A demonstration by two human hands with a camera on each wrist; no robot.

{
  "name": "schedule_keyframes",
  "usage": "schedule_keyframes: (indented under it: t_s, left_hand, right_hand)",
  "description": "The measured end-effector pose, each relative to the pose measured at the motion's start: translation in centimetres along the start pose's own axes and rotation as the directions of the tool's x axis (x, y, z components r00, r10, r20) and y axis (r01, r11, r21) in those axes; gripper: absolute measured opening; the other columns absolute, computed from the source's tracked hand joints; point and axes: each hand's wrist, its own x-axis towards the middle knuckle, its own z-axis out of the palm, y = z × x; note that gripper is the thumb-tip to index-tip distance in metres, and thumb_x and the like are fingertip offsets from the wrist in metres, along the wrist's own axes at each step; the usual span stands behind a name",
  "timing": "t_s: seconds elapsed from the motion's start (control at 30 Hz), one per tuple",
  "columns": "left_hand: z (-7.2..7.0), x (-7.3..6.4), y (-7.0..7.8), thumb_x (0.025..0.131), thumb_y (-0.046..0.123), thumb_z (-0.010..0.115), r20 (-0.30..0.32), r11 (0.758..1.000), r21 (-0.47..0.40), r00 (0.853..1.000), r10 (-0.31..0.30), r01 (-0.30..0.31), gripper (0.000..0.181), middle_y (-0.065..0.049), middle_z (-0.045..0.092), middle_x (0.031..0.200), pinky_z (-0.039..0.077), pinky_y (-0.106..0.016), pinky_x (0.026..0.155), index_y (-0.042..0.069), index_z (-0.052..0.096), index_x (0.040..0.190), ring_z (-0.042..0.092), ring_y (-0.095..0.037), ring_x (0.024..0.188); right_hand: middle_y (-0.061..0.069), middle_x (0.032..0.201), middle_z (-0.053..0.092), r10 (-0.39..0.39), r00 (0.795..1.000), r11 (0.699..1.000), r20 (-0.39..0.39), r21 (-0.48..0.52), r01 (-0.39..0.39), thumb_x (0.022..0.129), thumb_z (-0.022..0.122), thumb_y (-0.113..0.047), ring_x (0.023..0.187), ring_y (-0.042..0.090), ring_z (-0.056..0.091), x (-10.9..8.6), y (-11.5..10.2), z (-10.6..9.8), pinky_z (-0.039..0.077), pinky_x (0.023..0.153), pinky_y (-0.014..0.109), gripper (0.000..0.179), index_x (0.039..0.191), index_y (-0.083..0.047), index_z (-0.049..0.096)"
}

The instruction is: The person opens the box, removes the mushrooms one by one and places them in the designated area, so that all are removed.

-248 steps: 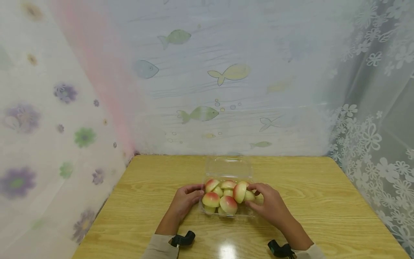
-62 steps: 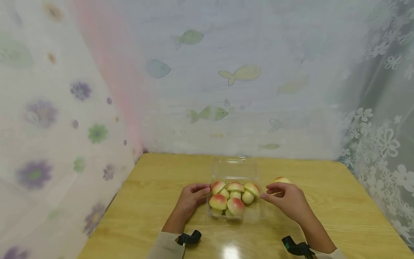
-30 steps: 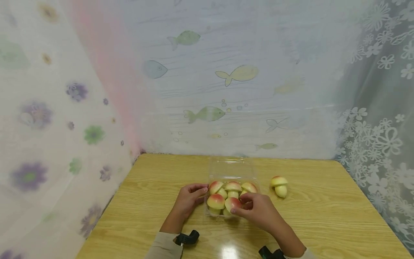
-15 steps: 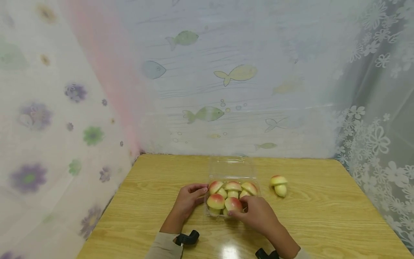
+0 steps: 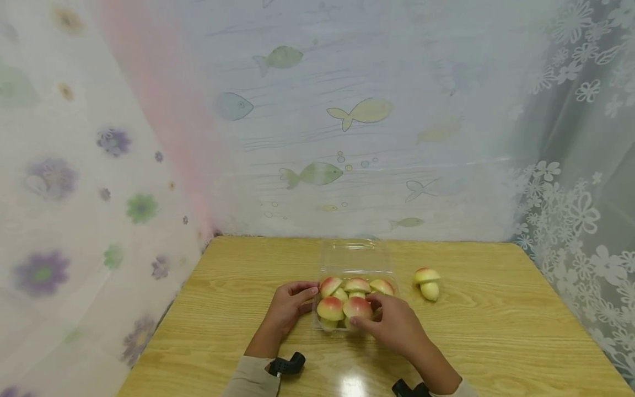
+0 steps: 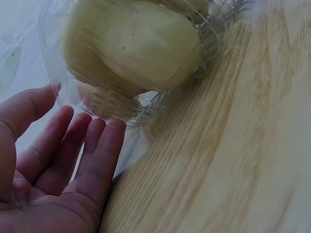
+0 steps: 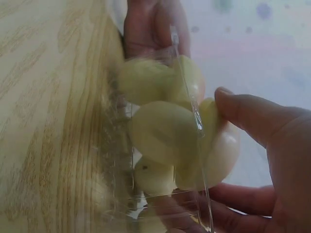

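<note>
A clear plastic clamshell box [image 5: 315, 325] stands on the table with its lid up. Several toy mushrooms with pale yellow stems and red-tinged caps sit inside, among them a front left one [image 5: 330, 309]. My right hand [image 5: 397, 325] pinches the front right toy mushroom [image 5: 358, 307] between thumb and fingers; its stem is partly hidden in the head view. At the box's left wall rests my left hand [image 5: 288, 309], whose nearly straight fingers [image 6: 102, 160] touch the plastic in the left wrist view. Another toy mushroom [image 5: 428, 284] is on the table right of the box.
The wooden table [image 5: 496, 320] extends to both sides of the box. Behind the box hangs a fish-print curtain [image 5: 297, 121], with flowered curtains at left and right. The raised transparent lid [image 5: 354, 256] leans at the box's back.
My right hand has set one toy mushroom on the table to the right and returned to the box. It now grips the front right one, which is more upright. My left hand stays at the wall.
</note>
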Motion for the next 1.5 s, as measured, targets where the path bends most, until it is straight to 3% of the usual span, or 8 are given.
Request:
schedule_keyframes:
  t_s: [0.3, 0.5, 0.83, 1.03, 1.2, 1.5]
  left_hand:
    - [0.05, 0.01, 0.13, 0.095, 0.011, 0.076, -0.001, 1.000, 0.008, 1.000, -0.005, 0.005, 0.033, -0.008, 0.074, 0.118, 0.062, -0.033, 0.085, -0.007, 0.070, 0.122, 0.071, -0.017, 0.105]
    - [0.09, 0.04, 0.04, 0.095, 0.011, 0.076, -0.006, 1.000, 0.017, 1.000, -0.005, 0.005, 0.032, -0.007, 0.074, 0.118, 0.062, -0.032, 0.083, -0.006, 0.070, 0.122, 0.071, -0.017, 0.103]
    - [0.05, 0.06, 0.02, 0.096, 0.011, 0.075, -0.003, 1.000, 0.025, 1.000, 0.008, -0.008, 0.031, -0.007, 0.075, 0.118, 0.063, -0.033, 0.084, -0.007, 0.070, 0.121, 0.071, -0.016, 0.102]
    - [0.02, 0.13, -0.08, 0.095, 0.011, 0.076, -0.007, 1.000, 0.027, 1.000, 0.009, -0.009, 0.030, -0.006, 0.075, 0.117, 0.062, -0.032, 0.083, -0.005, 0.071, 0.120, 0.070, -0.015, 0.102]
    - [0.01, 0.16, -0.09, 0.095, 0.011, 0.076, -0.011, 1.000, 0.024, 1.000, 0.006, -0.005, 0.031, -0.006, 0.075, 0.115, 0.062, -0.033, 0.083, -0.005, 0.071, 0.120, 0.070, -0.016, 0.102]
    - [0.02, 0.08, -0.06, 0.095, 0.012, 0.076, -0.007, 1.000, 0.027, 1.000, 0.006, -0.006, 0.032, -0.006, 0.075, 0.115, 0.062, -0.032, 0.083, -0.006, 0.071, 0.121, 0.071, -0.016, 0.102]
  right_hand:
    - [0.004, 0.115, 0.068, 0.009, 1.000, 0.984, -0.012, 0.177, -0.007, 0.078, 0.089, -0.050, 0.086, 0.011, 0.072, -0.16, 0.02, 0.00, 0.058, 0.064, 0.026, 0.057, 0.112, -0.015, 0.061]
    - [0.007, 0.125, 0.067, -0.035, 0.999, 0.971, -0.019, 0.236, 0.038, 0.074, 0.093, -0.043, 0.090, 0.017, 0.074, -0.19, 0.04, -0.01, 0.061, 0.068, 0.027, 0.054, 0.111, -0.018, 0.061]
    - [0.009, 0.111, 0.073, -0.095, 0.995, 0.966, 0.040, 0.247, 0.082, 0.068, 0.098, -0.039, 0.090, 0.017, 0.074, -0.10, -0.25, -0.22, 0.062, 0.072, 0.029, 0.058, 0.113, -0.018, 0.068]
    - [0.005, 0.123, 0.070, -0.171, 0.981, 0.963, 0.091, 0.224, 0.147, 0.069, 0.099, -0.032, 0.098, 0.019, 0.074, -0.18, 0.08, -0.53, 0.063, 0.080, 0.035, 0.063, 0.121, -0.020, 0.066]
    - [0.000, 0.121, 0.073, -0.253, 0.961, 0.949, 0.113, 0.221, 0.224, 0.072, 0.097, -0.022, 0.103, 0.019, 0.073, -0.11, 0.41, -0.42, 0.061, 0.088, 0.040, 0.064, 0.125, -0.024, 0.061]
    - [0.001, 0.115, 0.071, -0.289, 0.953, 0.921, 0.093, 0.300, 0.250, 0.082, 0.090, -0.035, 0.102, 0.021, 0.073, 0.03, 0.51, -0.11, 0.062, 0.088, 0.041, 0.065, 0.136, -0.020, 0.058]
